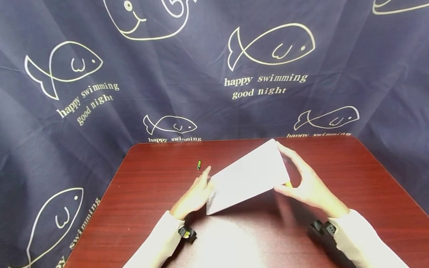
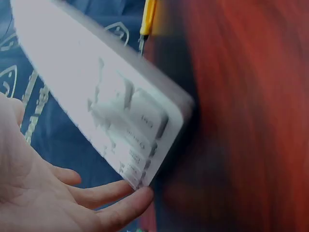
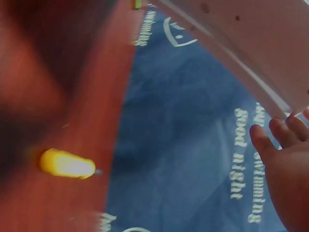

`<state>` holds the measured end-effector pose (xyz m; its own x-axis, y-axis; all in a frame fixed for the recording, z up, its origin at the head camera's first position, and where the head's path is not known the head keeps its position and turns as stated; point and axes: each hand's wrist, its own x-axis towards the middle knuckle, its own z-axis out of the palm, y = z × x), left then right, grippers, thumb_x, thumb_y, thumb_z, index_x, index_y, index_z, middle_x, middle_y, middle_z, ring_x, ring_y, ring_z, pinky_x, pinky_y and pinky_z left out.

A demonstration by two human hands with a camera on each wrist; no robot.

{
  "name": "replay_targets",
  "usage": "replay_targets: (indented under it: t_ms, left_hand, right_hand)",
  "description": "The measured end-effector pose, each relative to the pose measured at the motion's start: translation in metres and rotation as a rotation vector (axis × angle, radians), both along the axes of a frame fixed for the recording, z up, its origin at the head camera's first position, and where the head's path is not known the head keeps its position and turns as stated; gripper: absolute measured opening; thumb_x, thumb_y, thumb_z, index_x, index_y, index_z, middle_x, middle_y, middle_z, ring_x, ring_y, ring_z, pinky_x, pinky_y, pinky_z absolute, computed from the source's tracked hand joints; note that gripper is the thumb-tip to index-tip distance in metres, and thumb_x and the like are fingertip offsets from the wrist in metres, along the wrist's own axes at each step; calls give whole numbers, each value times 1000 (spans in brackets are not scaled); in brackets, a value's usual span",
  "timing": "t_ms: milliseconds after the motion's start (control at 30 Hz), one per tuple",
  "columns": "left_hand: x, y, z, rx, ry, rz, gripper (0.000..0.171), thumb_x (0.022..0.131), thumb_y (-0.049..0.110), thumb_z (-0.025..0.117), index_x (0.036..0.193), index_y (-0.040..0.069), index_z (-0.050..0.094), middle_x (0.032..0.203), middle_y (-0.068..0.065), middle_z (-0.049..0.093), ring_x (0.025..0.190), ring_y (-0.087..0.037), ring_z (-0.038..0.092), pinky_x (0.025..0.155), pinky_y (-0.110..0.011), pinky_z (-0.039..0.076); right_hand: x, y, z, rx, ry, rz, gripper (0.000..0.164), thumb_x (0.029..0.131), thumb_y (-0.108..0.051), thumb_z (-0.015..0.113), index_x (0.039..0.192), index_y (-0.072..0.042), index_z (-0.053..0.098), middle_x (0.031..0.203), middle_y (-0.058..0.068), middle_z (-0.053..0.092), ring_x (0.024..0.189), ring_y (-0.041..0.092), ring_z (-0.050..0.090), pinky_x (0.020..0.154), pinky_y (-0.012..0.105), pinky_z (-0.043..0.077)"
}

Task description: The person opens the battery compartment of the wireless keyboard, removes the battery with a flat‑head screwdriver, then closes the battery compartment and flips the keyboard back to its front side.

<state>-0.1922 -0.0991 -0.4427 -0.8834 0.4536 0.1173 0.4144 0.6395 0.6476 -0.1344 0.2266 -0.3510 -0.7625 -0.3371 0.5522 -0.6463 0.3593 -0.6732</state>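
Observation:
A white keyboard [image 1: 248,176] is tilted between the hands, its right end raised and its left end low. My right hand [image 1: 310,186] spans that raised end and grips it, thumb at the near corner and fingers at the far one. At the low end, my left hand [image 1: 196,193] touches the edge with fairly straight fingers. Key caps [image 2: 145,116] show on one face in the left wrist view. The underside [image 3: 260,38] appears in the right wrist view, where fingertips [image 3: 280,126] meet its corner. In the head view the keyboard's face is washed out by light.
A yellow-handled screwdriver [image 3: 67,163] lies on the red-brown table [image 1: 151,201], mostly hidden behind the keyboard in the head view. Farther back lies a small green battery [image 1: 199,165]. A dark blue curtain [image 1: 207,74] with fish prints hangs behind the table.

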Motion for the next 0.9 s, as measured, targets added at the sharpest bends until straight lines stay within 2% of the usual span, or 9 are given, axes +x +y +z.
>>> replay_targets:
  t_ms: [67,200,300,367,533,700,800,900]
  left_hand:
    - [-3,-7,2,33,7,28,57,102,25,40,149,1,18,126,-21,53,122,-36,43,102,-49,30]
    - [-9,-21,6,58,-47,120,60,102,37,36,150,7,18,127,-15,55,125,-33,40,102,-50,29]
    - [-14,-29,9,62,-94,189,66,100,50,32,151,12,18,131,-11,54,130,-31,33,103,-51,27]
    - [-16,-31,11,61,-109,213,68,98,55,31,151,13,19,132,-11,53,132,-30,30,104,-50,26]
    - [-15,-31,12,28,-105,203,69,98,55,31,151,12,21,138,-13,47,134,-31,25,103,-50,28]
    - [-12,-29,12,-17,-45,160,64,100,45,36,150,6,23,144,-16,39,130,-33,28,101,-48,31]
    - [-11,-29,10,-22,-15,133,60,101,34,41,149,4,24,141,-19,40,127,-35,30,100,-48,31]
    - [-11,-30,7,-24,-8,119,58,101,32,42,148,3,25,140,-20,41,126,-35,31,100,-48,31]
  right_hand:
    - [-4,7,-16,32,-41,-35,106,60,-1,88,148,-10,30,148,8,34,129,15,37,100,16,29]
    - [-12,18,-55,116,-95,-90,107,62,-19,90,149,-15,29,149,3,33,132,14,35,102,15,25]
    - [-15,20,-77,195,-144,-104,104,65,-29,88,149,-14,29,150,6,32,131,18,35,102,15,25]
    - [-15,20,-87,254,-189,-104,101,67,-31,86,149,-13,30,151,7,30,133,25,33,104,20,24]
    - [-15,21,-100,402,-229,-104,96,70,-29,84,146,-4,32,151,14,29,134,40,26,105,27,19]
    - [-15,22,-104,454,-232,-102,91,70,-25,84,142,3,36,147,18,34,131,35,34,101,26,26]
    - [-16,22,-105,464,-219,-96,88,70,-23,84,140,4,38,145,19,36,128,33,38,100,22,26]
    - [-17,22,-106,475,-214,-91,86,70,-22,84,139,4,40,145,20,37,128,34,39,101,25,28]
